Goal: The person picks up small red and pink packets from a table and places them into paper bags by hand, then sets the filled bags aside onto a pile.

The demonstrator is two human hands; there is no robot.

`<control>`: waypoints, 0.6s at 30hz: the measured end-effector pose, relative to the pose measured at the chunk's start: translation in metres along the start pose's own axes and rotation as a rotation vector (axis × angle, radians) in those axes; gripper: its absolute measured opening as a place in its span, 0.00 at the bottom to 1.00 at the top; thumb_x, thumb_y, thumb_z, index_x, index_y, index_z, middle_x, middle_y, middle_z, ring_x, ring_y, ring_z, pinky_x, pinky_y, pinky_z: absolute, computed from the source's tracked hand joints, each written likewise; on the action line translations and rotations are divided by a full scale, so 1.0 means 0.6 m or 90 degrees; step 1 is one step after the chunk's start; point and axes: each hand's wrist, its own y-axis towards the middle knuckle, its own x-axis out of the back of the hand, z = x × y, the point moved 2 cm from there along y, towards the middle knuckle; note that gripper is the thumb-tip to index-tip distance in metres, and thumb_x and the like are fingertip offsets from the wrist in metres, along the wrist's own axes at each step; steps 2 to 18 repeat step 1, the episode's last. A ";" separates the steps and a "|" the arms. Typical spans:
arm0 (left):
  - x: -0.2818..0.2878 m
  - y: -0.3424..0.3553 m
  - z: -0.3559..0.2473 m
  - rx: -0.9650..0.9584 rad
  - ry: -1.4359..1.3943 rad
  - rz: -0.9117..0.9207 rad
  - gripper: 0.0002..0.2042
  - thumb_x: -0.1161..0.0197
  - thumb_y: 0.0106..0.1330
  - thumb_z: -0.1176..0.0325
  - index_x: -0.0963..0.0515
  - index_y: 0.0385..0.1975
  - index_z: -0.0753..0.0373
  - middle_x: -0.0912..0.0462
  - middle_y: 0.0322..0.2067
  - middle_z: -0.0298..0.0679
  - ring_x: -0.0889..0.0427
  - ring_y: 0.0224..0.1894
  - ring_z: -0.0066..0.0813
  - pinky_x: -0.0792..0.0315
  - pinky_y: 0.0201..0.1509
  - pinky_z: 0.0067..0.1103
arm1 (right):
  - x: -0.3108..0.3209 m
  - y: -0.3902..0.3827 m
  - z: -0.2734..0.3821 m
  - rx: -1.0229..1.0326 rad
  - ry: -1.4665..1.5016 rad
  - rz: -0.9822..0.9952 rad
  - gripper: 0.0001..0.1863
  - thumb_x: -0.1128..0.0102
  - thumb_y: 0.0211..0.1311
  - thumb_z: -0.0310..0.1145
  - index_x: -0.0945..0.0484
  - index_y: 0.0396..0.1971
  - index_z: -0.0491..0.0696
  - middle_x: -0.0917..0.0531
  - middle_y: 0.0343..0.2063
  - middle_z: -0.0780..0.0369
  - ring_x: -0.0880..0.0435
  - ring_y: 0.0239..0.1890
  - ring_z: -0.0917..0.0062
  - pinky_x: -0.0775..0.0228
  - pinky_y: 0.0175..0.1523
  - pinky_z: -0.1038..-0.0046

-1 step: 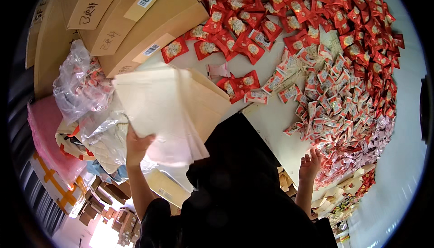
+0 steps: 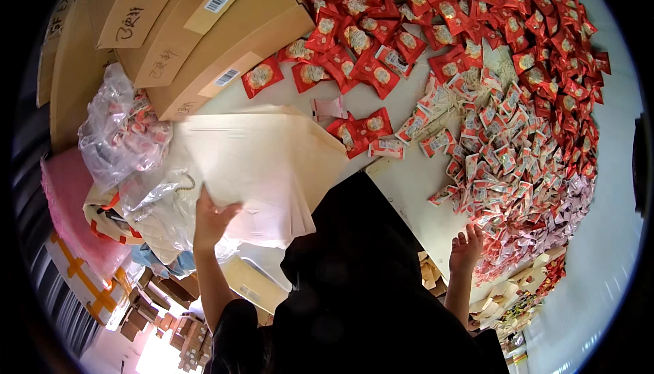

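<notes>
My left hand (image 2: 214, 221) is at the left edge of a loose stack of cream paper sheets (image 2: 262, 169). Its thumb lies over the top sheet, and some of the fingers are hidden by the edge. The sheets are fanned unevenly, with a darker tan layer showing at the right. My right hand (image 2: 466, 248) is raised with loosely curled, separate fingers and holds nothing. It hovers beside a heap of small red-and-white packets (image 2: 504, 163). Closer to the sheets lie a few red packets (image 2: 360, 131) and a pale pink packet (image 2: 329, 107).
Several cardboard boxes (image 2: 231, 40) are stacked at the far left. Below them are a clear plastic bag (image 2: 119, 129) of packets and a pink wrapped bundle (image 2: 75, 217). Larger red packets (image 2: 449, 13) cover the table's far side. A dark-clothed body blocks the lower middle.
The upper sheets have dropped flatter and shifted slightly right, covering more of the tan layer. My left hand has moved a little right with them. My right hand has stayed in place.
</notes>
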 end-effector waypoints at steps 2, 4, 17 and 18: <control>0.000 0.010 0.001 0.003 0.000 0.004 0.33 0.33 0.51 0.63 0.41 0.55 0.66 0.29 0.47 0.36 0.31 0.48 0.24 0.37 0.54 0.21 | 0.000 0.003 -0.009 0.006 -0.007 0.032 0.13 0.46 0.55 0.29 0.33 0.41 0.54 0.25 0.35 0.69 0.27 0.29 0.82 0.35 0.29 0.80; 0.000 0.010 0.001 0.003 0.000 0.004 0.33 0.33 0.51 0.63 0.41 0.55 0.66 0.29 0.47 0.36 0.31 0.48 0.24 0.37 0.54 0.21 | 0.000 0.003 -0.009 0.006 -0.007 0.032 0.13 0.46 0.55 0.29 0.33 0.41 0.54 0.25 0.35 0.69 0.27 0.29 0.82 0.35 0.29 0.80; 0.000 0.010 0.001 0.003 0.000 0.004 0.33 0.33 0.51 0.63 0.41 0.55 0.66 0.29 0.47 0.36 0.31 0.48 0.24 0.37 0.54 0.21 | 0.000 0.003 -0.009 0.006 -0.007 0.032 0.13 0.46 0.55 0.29 0.33 0.41 0.54 0.25 0.35 0.69 0.27 0.29 0.82 0.35 0.29 0.80; 0.000 0.010 0.001 0.003 0.000 0.004 0.33 0.33 0.51 0.63 0.41 0.55 0.66 0.29 0.47 0.36 0.31 0.48 0.24 0.37 0.54 0.21 | 0.000 0.003 -0.009 0.006 -0.007 0.032 0.13 0.46 0.55 0.29 0.33 0.41 0.54 0.25 0.35 0.69 0.27 0.29 0.82 0.35 0.29 0.80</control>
